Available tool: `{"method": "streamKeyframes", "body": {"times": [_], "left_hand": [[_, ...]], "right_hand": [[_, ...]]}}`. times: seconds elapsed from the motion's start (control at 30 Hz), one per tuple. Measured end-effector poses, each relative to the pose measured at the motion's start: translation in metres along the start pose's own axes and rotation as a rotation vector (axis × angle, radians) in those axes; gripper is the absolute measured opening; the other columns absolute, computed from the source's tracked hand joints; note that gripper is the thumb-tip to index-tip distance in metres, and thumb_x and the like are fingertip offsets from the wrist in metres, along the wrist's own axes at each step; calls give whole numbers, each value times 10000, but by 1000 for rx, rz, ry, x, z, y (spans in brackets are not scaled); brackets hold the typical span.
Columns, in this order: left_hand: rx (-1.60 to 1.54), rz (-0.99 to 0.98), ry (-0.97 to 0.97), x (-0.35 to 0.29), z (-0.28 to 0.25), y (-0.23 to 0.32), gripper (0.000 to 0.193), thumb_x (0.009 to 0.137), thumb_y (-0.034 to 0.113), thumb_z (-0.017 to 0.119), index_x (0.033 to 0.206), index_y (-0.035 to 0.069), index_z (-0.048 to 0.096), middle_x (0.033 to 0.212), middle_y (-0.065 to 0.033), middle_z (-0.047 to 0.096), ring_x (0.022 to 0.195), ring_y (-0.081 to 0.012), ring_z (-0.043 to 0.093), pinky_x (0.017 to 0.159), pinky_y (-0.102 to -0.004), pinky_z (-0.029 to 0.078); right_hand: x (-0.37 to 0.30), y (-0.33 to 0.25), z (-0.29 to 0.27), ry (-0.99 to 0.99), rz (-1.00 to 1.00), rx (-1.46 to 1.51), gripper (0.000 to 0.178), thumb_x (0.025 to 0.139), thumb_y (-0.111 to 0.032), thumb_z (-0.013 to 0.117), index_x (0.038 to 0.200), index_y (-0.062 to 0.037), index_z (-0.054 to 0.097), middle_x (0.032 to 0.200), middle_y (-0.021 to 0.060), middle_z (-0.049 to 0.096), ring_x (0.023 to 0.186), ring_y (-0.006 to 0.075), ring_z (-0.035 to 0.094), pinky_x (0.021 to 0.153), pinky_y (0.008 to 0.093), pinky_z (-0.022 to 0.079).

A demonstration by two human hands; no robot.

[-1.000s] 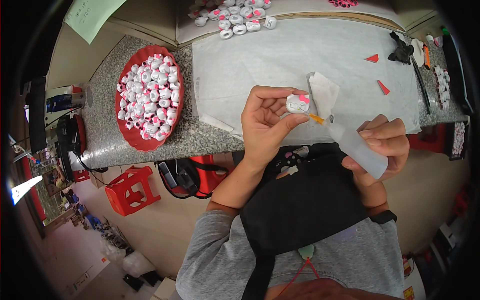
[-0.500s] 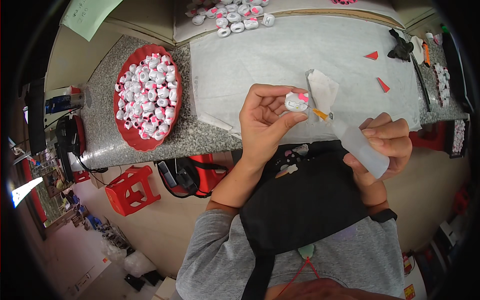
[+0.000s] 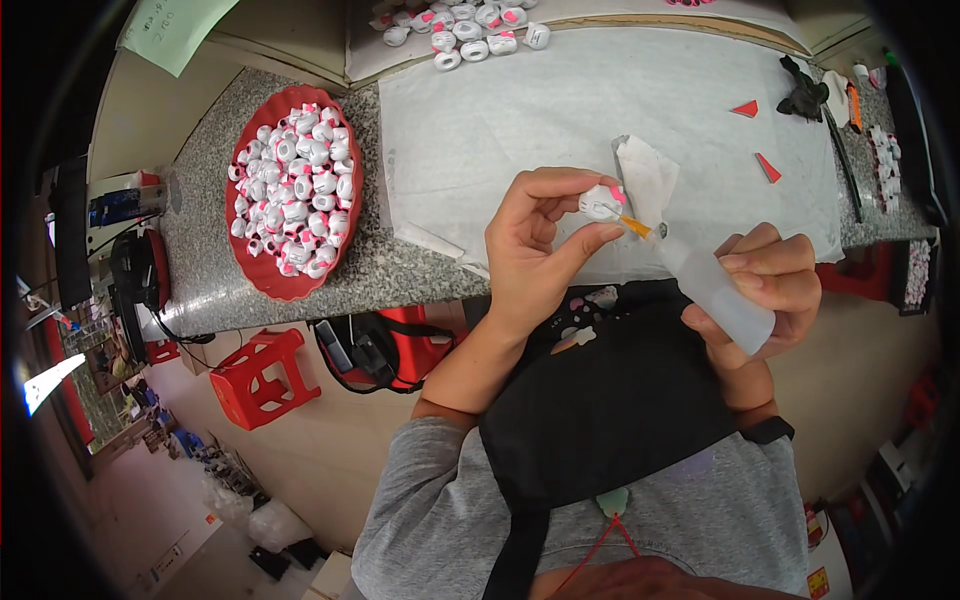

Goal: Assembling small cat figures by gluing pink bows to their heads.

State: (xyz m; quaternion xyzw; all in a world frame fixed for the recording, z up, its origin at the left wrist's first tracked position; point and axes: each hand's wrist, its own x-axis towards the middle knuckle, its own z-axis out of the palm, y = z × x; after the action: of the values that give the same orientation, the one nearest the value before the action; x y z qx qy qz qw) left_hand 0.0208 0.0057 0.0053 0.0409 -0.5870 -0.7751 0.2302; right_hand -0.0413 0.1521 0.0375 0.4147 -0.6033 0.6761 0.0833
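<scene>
Between the thumb and fingers of my left hand (image 3: 545, 235) is a small white cat-head figurine (image 3: 599, 204) with a pink bow. My right hand (image 3: 765, 285) grips a translucent squeeze bottle (image 3: 722, 300), tilted so that its orange nozzle (image 3: 635, 226) points up and left. The nozzle's tip meets the figurine's edge or lies right beside it; I cannot tell which. Behind the nozzle, a crumpled white tissue (image 3: 648, 180) lies on the white sheet (image 3: 500, 130) covering the bench.
A red scalloped bowl (image 3: 290, 290) full of similar white and pink pieces stands at left on the granite counter (image 3: 410, 290). More pieces (image 3: 470, 45) lie at the back. Two red triangular scraps (image 3: 768, 167) and a black crumpled thing (image 3: 803, 95) are at right. A red stool (image 3: 262, 378) stands below.
My left hand has shifted slightly right and turned the figurine, so its bow shows less. The bottle has moved a little left, and its nozzle is closer to the figurine.
</scene>
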Motion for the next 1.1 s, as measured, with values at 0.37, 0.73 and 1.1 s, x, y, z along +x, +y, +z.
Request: {"method": "streamKeyframes", "body": {"times": [0.37,0.73,1.1], "left_hand": [[79,3,-20,1,-3,-1,333,639,-103,561,928,-13,422,958,-141,475,923,-200,473,801,-285,375],[-100,-75,144,9,-15,5,347,645,-114,542,939,-1,398,938,-144,497,826,-155,505,713,-238,427],[-201,-32,201,13,-33,9,324,672,-92,539,949,0,397,961,-145,484,877,-163,492,757,-292,437]], "right_hand": [[1,-1,0,-24,44,-18,362,554,-103,717,787,-74,441,752,60,432,567,111,405,496,215,381],[18,21,-19,9,49,79,360,594,-1,652,879,-10,432,819,104,462,635,139,489,519,224,420],[126,137,-18,-110,544,-205,166,707,-119,539,829,-24,480,711,64,520,622,147,529,526,257,440]]}}
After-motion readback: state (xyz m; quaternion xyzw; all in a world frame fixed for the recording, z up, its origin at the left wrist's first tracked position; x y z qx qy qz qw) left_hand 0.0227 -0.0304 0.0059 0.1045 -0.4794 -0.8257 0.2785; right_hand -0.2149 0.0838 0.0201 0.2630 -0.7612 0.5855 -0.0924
